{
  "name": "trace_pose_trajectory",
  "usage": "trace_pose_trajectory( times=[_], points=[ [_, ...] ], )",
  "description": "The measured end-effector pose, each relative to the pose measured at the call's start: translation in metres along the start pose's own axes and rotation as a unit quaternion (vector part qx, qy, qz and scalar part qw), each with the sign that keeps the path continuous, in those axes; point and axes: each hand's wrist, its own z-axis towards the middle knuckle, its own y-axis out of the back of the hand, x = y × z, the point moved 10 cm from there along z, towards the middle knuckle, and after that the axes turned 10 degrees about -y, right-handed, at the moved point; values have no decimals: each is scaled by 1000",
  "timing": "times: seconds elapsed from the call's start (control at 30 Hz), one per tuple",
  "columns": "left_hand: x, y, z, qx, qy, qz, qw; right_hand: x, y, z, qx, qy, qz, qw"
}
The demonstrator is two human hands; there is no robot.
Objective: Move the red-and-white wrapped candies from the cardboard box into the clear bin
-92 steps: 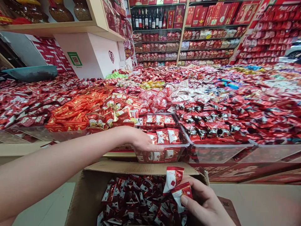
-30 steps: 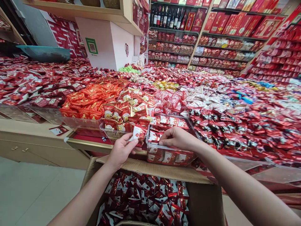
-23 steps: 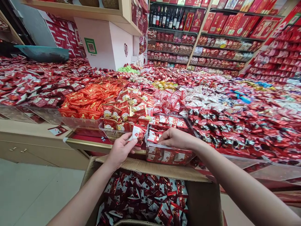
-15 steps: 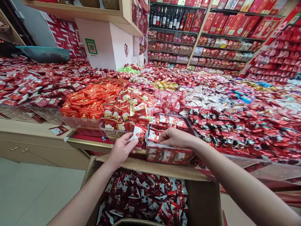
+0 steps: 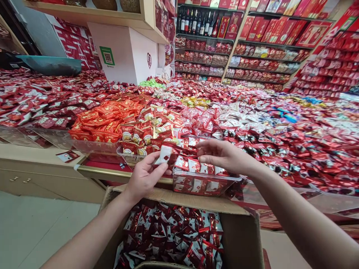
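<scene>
My left hand (image 5: 146,176) pinches a red and white candy packet (image 5: 166,154) between thumb and fingers, just left of a clear plastic bin (image 5: 207,181). Similar red and white packets (image 5: 193,164) stand in rows inside that bin. Over them hovers my right hand (image 5: 217,155), thumb apart from the fingers and nothing visible in its grip; its fingertips are slightly blurred. Below both hands, an open cardboard box (image 5: 238,233) holds a loose heap of the same kind of packets (image 5: 174,235).
Durian candy packets (image 5: 143,136) and orange-red packets (image 5: 98,119) fill bins to the left. Dark red packets (image 5: 269,158) are heaped at the right. A lone packet (image 5: 67,156) lies on the counter's ledge. Wine bottles (image 5: 195,23) stand on back shelves.
My right hand has lifted from the bin's front row, its fingers parting and uncovering packets there. My left hand has turned its packet to show a white panel.
</scene>
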Motion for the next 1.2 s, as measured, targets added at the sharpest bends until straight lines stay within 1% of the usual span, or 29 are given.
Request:
trace_pose_trajectory(
  times=[0.07, 0.1, 0.13, 0.2, 0.27, 0.3, 0.37, 0.4, 0.43, 0.47, 0.5, 0.6, 0.67, 0.83, 0.9, 1.0, 1.1, 1.2],
  points=[
    [-31, -26, 11, 68, -64, 69, 993, 16, 3, -7, -17, 41, 57, 997],
    [-45, -43, 15, 112, -94, 109, 983, 21, 6, -10, -30, 56, 64, 996],
    [-54, -57, 20, 148, -116, 137, 973, 23, 10, -13, -51, 65, 58, 995],
    [-63, -77, 28, 191, -139, 189, 953, 21, 26, -20, -115, 65, 31, 991],
    [-60, -93, 32, 242, -149, 258, 923, 9, 44, -28, -170, 40, 5, 985],
    [-55, -101, 32, 282, -155, 298, 899, 2, 51, -33, -185, 23, -4, 982],
    [-42, -119, 27, 377, -174, 367, 833, -11, 60, -40, -197, -7, -26, 980],
    [-37, -127, 23, 414, -185, 390, 801, -16, 62, -43, -198, -17, -38, 979],
    [-33, -134, 21, 442, -192, 404, 777, -19, 64, -46, -201, -23, -48, 978],
    [-30, -139, 20, 463, -192, 412, 761, -21, 64, -48, -203, -27, -57, 977],
    [-27, -144, 19, 480, -186, 416, 750, -22, 64, -50, -202, -28, -64, 977],
    [-20, -156, 17, 518, -148, 417, 732, -26, 62, -51, -190, -29, -62, 979],
    [-17, -160, 16, 529, -124, 424, 725, -29, 63, -52, -194, -29, -55, 979],
    [-4, -155, 18, 539, -53, 468, 698, -36, 67, -54, -198, -28, -44, 979],
    [-3, -155, 21, 537, -55, 475, 695, -38, 66, -54, -193, -28, -38, 980],
    [-4, -159, 23, 534, -73, 471, 698, -39, 63, -54, -183, -31, -34, 982],
    [1, -163, 19, 552, -52, 460, 694, -39, 59, -53, -166, -31, -28, 985],
    [-3, -168, 19, 546, -77, 455, 699, -40, 55, -52, -149, -26, -27, 988]
  ],
)
